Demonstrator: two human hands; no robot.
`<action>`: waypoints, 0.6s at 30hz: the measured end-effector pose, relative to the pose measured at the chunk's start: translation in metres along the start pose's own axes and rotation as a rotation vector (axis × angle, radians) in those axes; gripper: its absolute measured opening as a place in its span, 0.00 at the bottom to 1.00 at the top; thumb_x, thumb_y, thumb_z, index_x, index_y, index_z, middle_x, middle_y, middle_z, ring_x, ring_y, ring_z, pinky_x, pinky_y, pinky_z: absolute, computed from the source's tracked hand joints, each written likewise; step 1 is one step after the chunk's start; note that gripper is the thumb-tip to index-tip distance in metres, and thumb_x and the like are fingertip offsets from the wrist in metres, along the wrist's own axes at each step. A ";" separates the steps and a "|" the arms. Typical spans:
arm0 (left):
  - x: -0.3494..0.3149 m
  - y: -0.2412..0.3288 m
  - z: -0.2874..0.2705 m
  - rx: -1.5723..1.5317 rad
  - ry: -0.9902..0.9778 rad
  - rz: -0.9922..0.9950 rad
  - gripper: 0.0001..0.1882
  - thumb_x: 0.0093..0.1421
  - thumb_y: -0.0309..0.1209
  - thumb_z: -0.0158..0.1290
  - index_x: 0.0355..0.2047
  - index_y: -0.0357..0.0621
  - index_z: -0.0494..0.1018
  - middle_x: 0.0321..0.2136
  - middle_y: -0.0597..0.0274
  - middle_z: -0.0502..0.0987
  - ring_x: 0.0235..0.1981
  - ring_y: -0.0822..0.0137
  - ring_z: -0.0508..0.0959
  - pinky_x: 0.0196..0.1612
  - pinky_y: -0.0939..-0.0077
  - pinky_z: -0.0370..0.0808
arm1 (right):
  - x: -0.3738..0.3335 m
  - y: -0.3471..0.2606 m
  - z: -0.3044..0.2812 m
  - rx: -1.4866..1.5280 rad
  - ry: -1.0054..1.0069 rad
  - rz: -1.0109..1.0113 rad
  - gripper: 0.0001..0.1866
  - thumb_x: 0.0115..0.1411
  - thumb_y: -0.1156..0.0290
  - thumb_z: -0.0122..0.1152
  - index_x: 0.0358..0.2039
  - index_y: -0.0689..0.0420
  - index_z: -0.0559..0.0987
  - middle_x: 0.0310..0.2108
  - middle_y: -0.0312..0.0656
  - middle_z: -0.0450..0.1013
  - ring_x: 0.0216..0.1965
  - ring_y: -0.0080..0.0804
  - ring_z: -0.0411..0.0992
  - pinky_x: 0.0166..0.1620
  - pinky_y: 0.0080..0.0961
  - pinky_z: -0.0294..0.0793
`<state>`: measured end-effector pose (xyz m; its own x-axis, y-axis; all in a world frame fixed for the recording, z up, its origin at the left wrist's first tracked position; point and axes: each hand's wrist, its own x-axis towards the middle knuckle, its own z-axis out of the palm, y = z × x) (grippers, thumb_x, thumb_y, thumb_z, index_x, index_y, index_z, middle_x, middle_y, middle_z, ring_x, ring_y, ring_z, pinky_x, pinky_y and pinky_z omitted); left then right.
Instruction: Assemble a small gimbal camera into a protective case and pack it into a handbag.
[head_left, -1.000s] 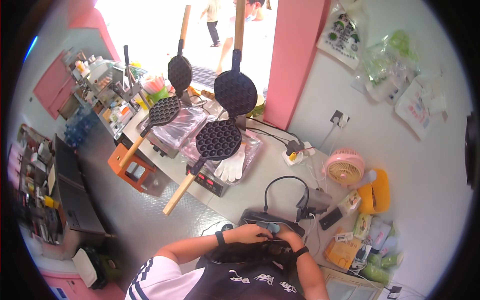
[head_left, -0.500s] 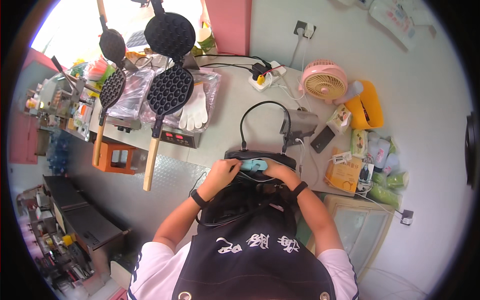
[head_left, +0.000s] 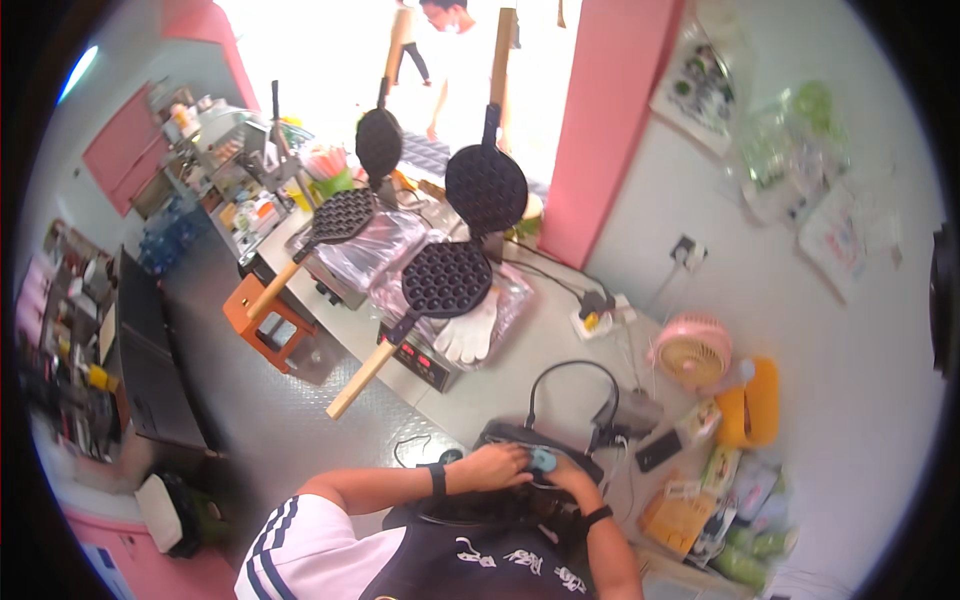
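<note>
A black handbag (head_left: 500, 432) with an upright looped handle lies at the counter's near edge, its top open towards me. In its opening shows a small light-blue item (head_left: 542, 460), whose kind I cannot make out. My left hand (head_left: 497, 466) is closed, its fingertips at the left edge of that blue item. On the other side, my right hand (head_left: 568, 474) reaches into the opening against the item, with its fingers hidden.
Two round waffle irons (head_left: 448, 280) stand raised open on the counter (head_left: 540, 325), wooden handles jutting out. White gloves (head_left: 466, 338) lie beneath one. Rightward are a pink fan (head_left: 692, 350), a phone (head_left: 660, 450) and a yellow bin (head_left: 750, 402). An orange stool (head_left: 262, 325) stands on the floor. Someone is outside the window.
My view has swung up and to the left, so the bag and hands appear lower and further right. Both hands remain at the bag with the light-blue item.
</note>
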<state>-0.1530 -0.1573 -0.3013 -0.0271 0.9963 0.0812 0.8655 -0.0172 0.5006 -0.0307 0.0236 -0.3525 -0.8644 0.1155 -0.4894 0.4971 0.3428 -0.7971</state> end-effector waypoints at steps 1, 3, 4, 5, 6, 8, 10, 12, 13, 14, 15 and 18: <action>0.000 -0.003 0.001 -0.031 0.019 0.056 0.27 0.65 0.47 0.43 0.46 0.31 0.72 0.48 0.45 0.73 0.52 0.50 0.71 0.56 0.62 0.67 | 0.005 0.015 0.002 -0.055 0.023 -0.176 0.22 0.44 0.80 0.57 0.45 0.60 0.75 0.42 0.48 0.76 0.42 0.36 0.73 0.48 0.31 0.70; 0.000 -0.008 -0.004 -0.021 -0.033 0.059 0.29 0.65 0.47 0.42 0.50 0.30 0.69 0.53 0.43 0.70 0.57 0.49 0.67 0.60 0.61 0.63 | 0.011 0.023 0.004 -0.086 0.027 -0.177 0.23 0.44 0.80 0.57 0.45 0.61 0.74 0.43 0.48 0.75 0.43 0.37 0.73 0.48 0.32 0.70; 0.000 -0.010 -0.005 -0.039 -0.039 0.089 0.29 0.66 0.48 0.42 0.51 0.30 0.68 0.54 0.44 0.69 0.58 0.49 0.67 0.61 0.61 0.62 | 0.014 0.022 0.002 -0.094 0.001 -0.137 0.23 0.45 0.79 0.57 0.46 0.61 0.74 0.44 0.49 0.75 0.44 0.39 0.73 0.49 0.32 0.70; 0.000 -0.011 -0.006 -0.058 -0.047 0.120 0.29 0.66 0.48 0.41 0.51 0.30 0.68 0.55 0.44 0.68 0.58 0.50 0.66 0.61 0.61 0.61 | 0.016 0.023 0.001 -0.065 -0.006 -0.172 0.23 0.45 0.78 0.57 0.46 0.61 0.73 0.45 0.50 0.75 0.44 0.40 0.73 0.49 0.32 0.70; -0.001 -0.009 -0.004 -0.062 -0.100 0.096 0.30 0.66 0.48 0.41 0.53 0.31 0.66 0.56 0.44 0.67 0.59 0.50 0.65 0.62 0.61 0.60 | 0.015 0.024 0.001 -0.128 0.004 -0.202 0.23 0.45 0.77 0.58 0.46 0.61 0.73 0.45 0.51 0.75 0.44 0.41 0.73 0.49 0.32 0.71; -0.001 -0.010 -0.003 -0.048 -0.086 0.104 0.30 0.66 0.48 0.41 0.53 0.31 0.66 0.56 0.44 0.67 0.59 0.50 0.65 0.62 0.61 0.60 | 0.016 0.025 -0.001 -0.164 0.012 -0.258 0.23 0.45 0.75 0.60 0.45 0.61 0.73 0.44 0.52 0.75 0.43 0.43 0.74 0.48 0.32 0.71; -0.005 -0.006 -0.001 -0.043 -0.055 0.122 0.29 0.65 0.48 0.42 0.53 0.32 0.66 0.55 0.44 0.68 0.58 0.50 0.66 0.61 0.61 0.62 | 0.011 0.027 -0.001 -0.154 0.018 -0.246 0.23 0.45 0.74 0.60 0.45 0.61 0.74 0.44 0.52 0.75 0.43 0.43 0.74 0.47 0.32 0.71; -0.004 -0.008 -0.002 -0.043 -0.050 0.118 0.29 0.65 0.47 0.43 0.53 0.33 0.66 0.54 0.44 0.69 0.57 0.50 0.67 0.60 0.61 0.63 | 0.013 0.029 -0.003 -0.152 -0.020 -0.206 0.22 0.44 0.74 0.62 0.43 0.61 0.75 0.43 0.51 0.75 0.43 0.43 0.74 0.47 0.32 0.71; -0.005 -0.007 -0.004 -0.042 -0.047 0.113 0.28 0.64 0.47 0.44 0.53 0.33 0.66 0.53 0.44 0.70 0.56 0.50 0.68 0.59 0.60 0.64 | 0.009 0.028 -0.001 -0.135 0.011 -0.197 0.21 0.46 0.72 0.61 0.44 0.61 0.75 0.42 0.52 0.75 0.42 0.43 0.74 0.45 0.32 0.72; -0.005 -0.004 -0.007 -0.072 -0.044 0.092 0.27 0.62 0.46 0.47 0.51 0.35 0.67 0.49 0.45 0.72 0.53 0.49 0.71 0.57 0.59 0.66 | 0.008 0.029 0.001 -0.215 0.044 -0.241 0.21 0.47 0.71 0.60 0.44 0.61 0.75 0.42 0.52 0.75 0.41 0.43 0.74 0.45 0.33 0.72; -0.005 -0.005 -0.011 -0.047 -0.067 0.080 0.27 0.63 0.46 0.46 0.52 0.35 0.66 0.46 0.44 0.73 0.48 0.48 0.73 0.54 0.58 0.67 | 0.009 0.030 0.002 -0.292 0.075 -0.280 0.21 0.49 0.70 0.60 0.45 0.60 0.75 0.42 0.52 0.76 0.41 0.43 0.75 0.45 0.33 0.72; -0.005 -0.003 -0.010 -0.041 0.001 0.023 0.25 0.60 0.47 0.48 0.46 0.38 0.69 0.41 0.47 0.74 0.44 0.49 0.74 0.50 0.59 0.70 | 0.004 -0.001 -0.003 -0.141 -0.051 -0.001 0.21 0.52 0.69 0.59 0.47 0.60 0.75 0.45 0.50 0.75 0.44 0.41 0.73 0.48 0.32 0.70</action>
<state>-0.1608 -0.1629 -0.2947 -0.0077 0.9956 0.0937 0.8449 -0.0437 0.5331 -0.0347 0.0270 -0.3528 -0.8583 0.0687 -0.5084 0.4772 0.4708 -0.7420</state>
